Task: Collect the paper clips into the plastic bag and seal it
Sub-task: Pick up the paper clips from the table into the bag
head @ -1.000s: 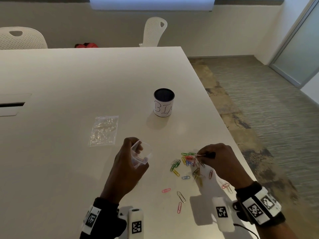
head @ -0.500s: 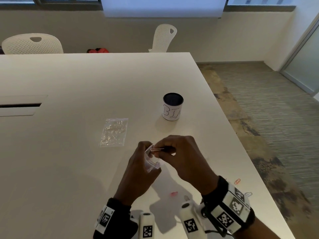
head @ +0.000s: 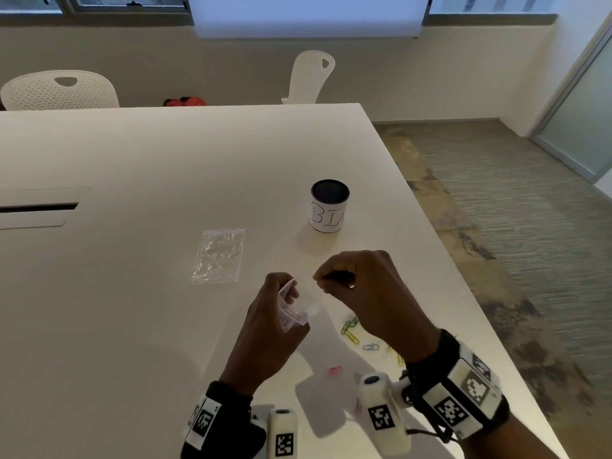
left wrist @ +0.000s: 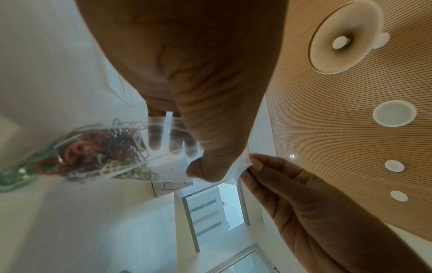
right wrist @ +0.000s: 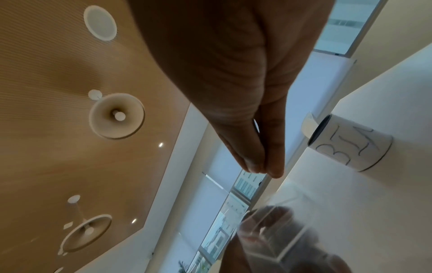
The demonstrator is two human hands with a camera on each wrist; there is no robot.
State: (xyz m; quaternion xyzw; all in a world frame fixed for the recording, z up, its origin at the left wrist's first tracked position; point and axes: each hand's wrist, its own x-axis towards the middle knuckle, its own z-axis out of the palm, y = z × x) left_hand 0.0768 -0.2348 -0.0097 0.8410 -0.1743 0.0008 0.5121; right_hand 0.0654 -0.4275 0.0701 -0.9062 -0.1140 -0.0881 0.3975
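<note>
My left hand (head: pixel 287 291) holds a small clear plastic bag (head: pixel 298 313) upright above the table, thumb and fingers pinching its rim. In the left wrist view the bag (left wrist: pixel 163 157) holds several coloured paper clips (left wrist: pixel 98 149) at its bottom. My right hand (head: pixel 319 281) is at the bag's mouth with thumb and forefinger pressed together (right wrist: pixel 264 170), touching the rim. A thin wire loop of a paper clip (right wrist: pixel 256 126) shows between them. Loose clips (head: pixel 350 327) lie on the table under my right wrist, and a pink one (head: pixel 334 370) lies nearer me.
A second clear bag (head: pixel 218 255) lies flat on the white table (head: pixel 165 160), left of my hands. A cup marked BIN (head: pixel 329 207) stands behind them. The table's right edge runs close to my right arm. Two white chairs (head: pixel 59 91) stand at the far side.
My right hand left the pile of clips and carried a red clip left to the bag's mouth. It has stayed there for the last half second. My left hand kept the bag.
</note>
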